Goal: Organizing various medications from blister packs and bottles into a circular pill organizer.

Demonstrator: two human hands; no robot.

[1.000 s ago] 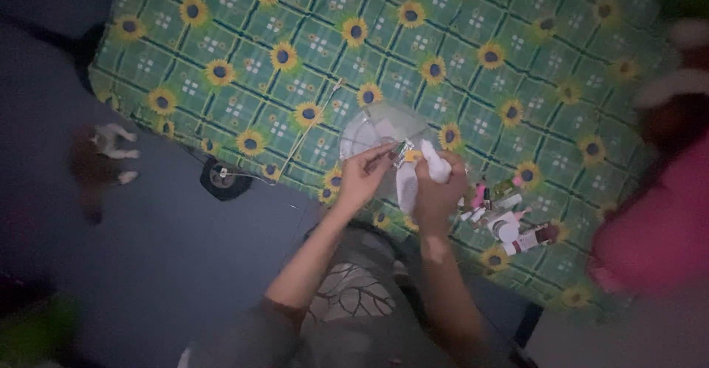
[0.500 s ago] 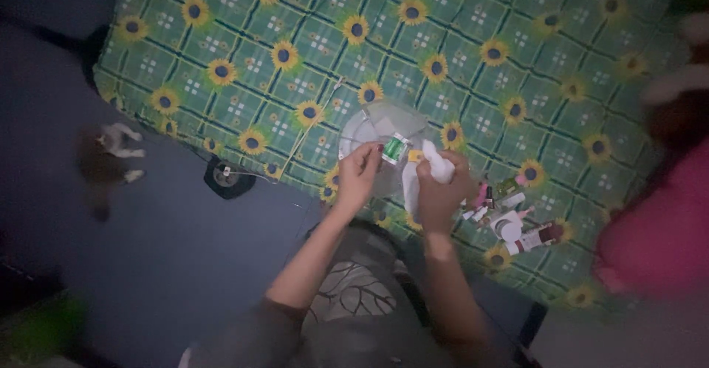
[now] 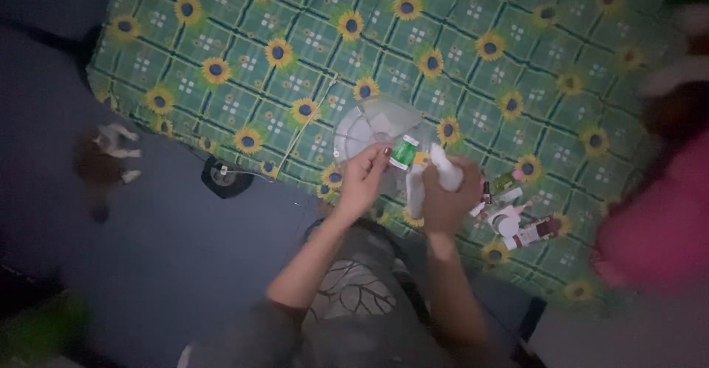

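Dim room, blurry view. Bed or mattress w/ green checked sunflower sheet (image 3: 473, 50) fills the top half; dark bluish floor (image 3: 162, 264) below and to the left. Left hand (image 3: 362, 179) pinches a small green-and-white tube (image 3: 403, 152) at its fingertips, just above the sheet's near edge. Right hand (image 3: 441, 196) is clenched round a white cloth (image 3: 445, 170), right beside the tube. Under both hands a clear plastic bag (image 3: 373, 125) lies on the sheet. Small pile of cosmetics bottles (image 3: 513, 216) sits on the sheet just right of the right hand. On the floor: round dark object (image 3: 224, 176) near the bed edge, brown-and-white animal (image 3: 103, 159) further left. Pink blurred mass (image 3: 657, 227) at right edge.
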